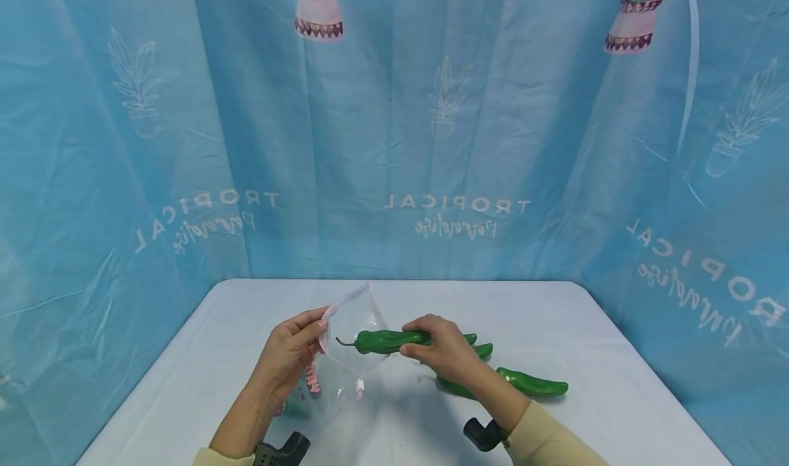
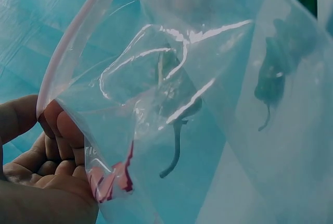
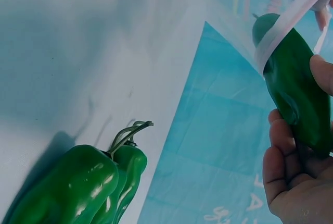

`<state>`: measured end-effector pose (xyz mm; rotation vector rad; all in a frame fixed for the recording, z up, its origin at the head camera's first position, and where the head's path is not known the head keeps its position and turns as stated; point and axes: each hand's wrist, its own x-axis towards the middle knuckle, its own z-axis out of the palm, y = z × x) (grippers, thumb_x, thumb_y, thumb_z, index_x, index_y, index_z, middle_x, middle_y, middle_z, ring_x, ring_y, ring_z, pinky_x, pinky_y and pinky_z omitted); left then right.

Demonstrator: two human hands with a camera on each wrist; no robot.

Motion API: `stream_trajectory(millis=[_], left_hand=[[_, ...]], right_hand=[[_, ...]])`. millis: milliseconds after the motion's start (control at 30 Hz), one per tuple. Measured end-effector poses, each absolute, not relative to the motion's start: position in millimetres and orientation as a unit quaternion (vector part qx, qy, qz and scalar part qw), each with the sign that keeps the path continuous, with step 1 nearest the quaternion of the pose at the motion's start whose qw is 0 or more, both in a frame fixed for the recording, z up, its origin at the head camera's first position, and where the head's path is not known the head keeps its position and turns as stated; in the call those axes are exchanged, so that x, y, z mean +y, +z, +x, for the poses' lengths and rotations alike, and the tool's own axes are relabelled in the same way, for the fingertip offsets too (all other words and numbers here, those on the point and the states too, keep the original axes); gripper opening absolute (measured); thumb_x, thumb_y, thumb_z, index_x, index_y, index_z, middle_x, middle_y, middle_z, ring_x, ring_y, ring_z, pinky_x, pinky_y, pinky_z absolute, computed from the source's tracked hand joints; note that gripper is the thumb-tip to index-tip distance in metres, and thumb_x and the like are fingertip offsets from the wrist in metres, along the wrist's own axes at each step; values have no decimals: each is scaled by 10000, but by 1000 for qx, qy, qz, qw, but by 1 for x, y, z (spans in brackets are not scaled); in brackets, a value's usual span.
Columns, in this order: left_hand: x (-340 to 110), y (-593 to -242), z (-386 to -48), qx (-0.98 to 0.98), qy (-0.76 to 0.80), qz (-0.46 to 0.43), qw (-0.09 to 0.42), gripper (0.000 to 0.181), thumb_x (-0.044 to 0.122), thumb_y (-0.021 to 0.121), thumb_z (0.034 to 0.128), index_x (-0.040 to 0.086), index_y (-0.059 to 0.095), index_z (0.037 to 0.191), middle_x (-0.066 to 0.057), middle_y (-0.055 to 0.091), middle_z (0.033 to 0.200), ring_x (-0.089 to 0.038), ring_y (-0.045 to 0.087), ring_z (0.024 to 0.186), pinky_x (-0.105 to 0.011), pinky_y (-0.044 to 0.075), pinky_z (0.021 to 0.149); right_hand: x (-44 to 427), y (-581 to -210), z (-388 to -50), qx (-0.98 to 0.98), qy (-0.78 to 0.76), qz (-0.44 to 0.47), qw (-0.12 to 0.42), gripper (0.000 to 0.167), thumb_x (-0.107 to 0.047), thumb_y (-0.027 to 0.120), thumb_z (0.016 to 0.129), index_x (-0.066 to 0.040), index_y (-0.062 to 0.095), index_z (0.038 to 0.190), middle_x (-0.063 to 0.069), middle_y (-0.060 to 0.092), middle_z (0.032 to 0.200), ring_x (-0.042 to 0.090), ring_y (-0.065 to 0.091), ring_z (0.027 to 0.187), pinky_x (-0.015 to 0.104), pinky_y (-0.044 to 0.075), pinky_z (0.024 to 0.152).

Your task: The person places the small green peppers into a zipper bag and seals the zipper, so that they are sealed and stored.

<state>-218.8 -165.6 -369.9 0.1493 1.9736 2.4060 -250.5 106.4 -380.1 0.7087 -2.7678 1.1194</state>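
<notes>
Pinching a bag (image 1: pixel 348 364), likely to hold it open, the left hand (image 1: pixel 292 339) faces a pepper (image 1: pixel 383 342) the right hand (image 1: pixel 445 348) grips.

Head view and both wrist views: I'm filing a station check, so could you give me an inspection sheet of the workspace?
Surface: white table, with shadows beneath the hands.
Job's things: clear bag with a pale zip rim and pink print; green pepper, its stem end apparently within the bag's mouth; several more green peppers lying on the table to the right, partly hidden, so exact count unclear.
Clutter: nothing seen.
Grips: left hand pinches the bag's rim; right hand holds the pepper.
Cables: nothing seen.
Surroundings: blue curtain with potted-plant prints and mirrored "TROPICAL Paradise" lettering.
</notes>
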Motion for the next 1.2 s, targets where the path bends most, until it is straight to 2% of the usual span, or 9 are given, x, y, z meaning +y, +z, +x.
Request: stream_trajectory(millis=[267,467,700,1000,1200], left_hand=[[-164,-372,-219,637,770,35,7,405,207,640,895,22,563,1248,70,669,1033,-103,626,854,-230,539,800],[-164,-373,-221,637,769,41,8,407,209,637,897,25,561,1253,76,673,1025,-104,634,860,-237,541,801],[-164,-373,-222,637,769,48,14,432,211,639,896,11,540,1266,-24,660,1098,-134,632,881,-216,534,760],[-162,-370,-222,637,770,29,10,427,210,643,893,16,549,1262,-38,652,1131,-175,635,933,-253,540,821],[-161,-371,-221,634,773,14,10,420,217,653,885,16,566,1243,-7,660,1024,-116,599,798,-211,533,756]], right_hand=[[98,-381,-255,-905,351,234,51,359,-333,716,823,-154,673,1131,-18,652,1036,91,571,880,261,481,733],[92,-381,-257,-900,359,239,61,356,-329,719,820,-147,672,1123,-10,648,1043,95,574,885,258,491,739],[82,-379,-259,-901,354,240,70,378,-321,723,815,-110,671,1125,6,651,1043,129,589,915,338,519,775],[71,-378,-261,-911,332,235,66,365,-329,726,813,-141,672,1121,-8,654,1042,124,556,912,320,507,773],[61,-379,-261,-914,314,243,85,367,-329,732,806,-130,679,1110,-6,666,1009,128,531,894,271,472,709]])
